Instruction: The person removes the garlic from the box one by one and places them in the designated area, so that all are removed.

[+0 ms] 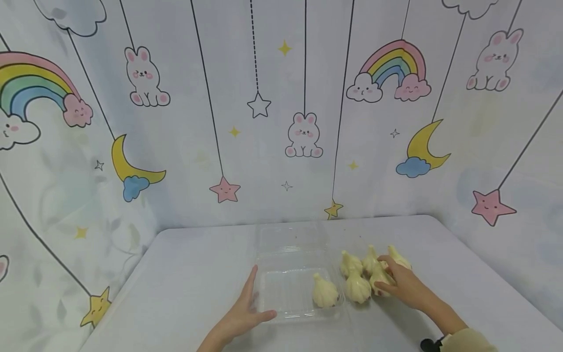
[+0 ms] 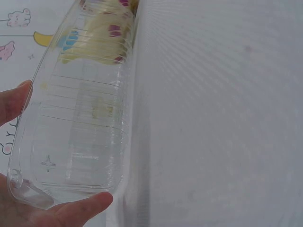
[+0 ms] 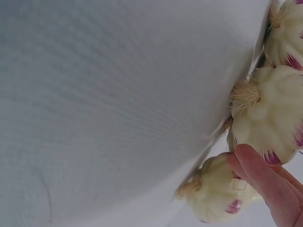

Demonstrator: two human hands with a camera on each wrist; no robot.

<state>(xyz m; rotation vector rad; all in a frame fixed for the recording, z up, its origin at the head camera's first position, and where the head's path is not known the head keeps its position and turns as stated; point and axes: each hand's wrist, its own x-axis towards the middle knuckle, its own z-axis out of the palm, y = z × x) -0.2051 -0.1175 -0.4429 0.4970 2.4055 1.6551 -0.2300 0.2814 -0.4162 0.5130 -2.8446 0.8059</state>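
My left hand (image 1: 241,313) is spread around the front left corner of a clear plastic clamshell box (image 1: 283,313), its thumb against the front wall in the left wrist view. One cream garlic bulb (image 1: 325,292) lies in the right part of the box. At the right, my right hand (image 1: 406,283) grips a garlic bulb (image 1: 380,278) in the front of a cluster, thumb in front and fingers behind. In the right wrist view that bulb (image 3: 265,113) shows purple streaks and stringy roots, with the thumb at its lower edge.
Beside the box stand several more garlic bulbs (image 1: 357,288), close together. The box's lid (image 1: 288,237) lies folded back toward the rear. A white cloth covers the table (image 1: 189,274), and a curtain with cartoon rabbits and stars (image 1: 184,122) hangs behind it.
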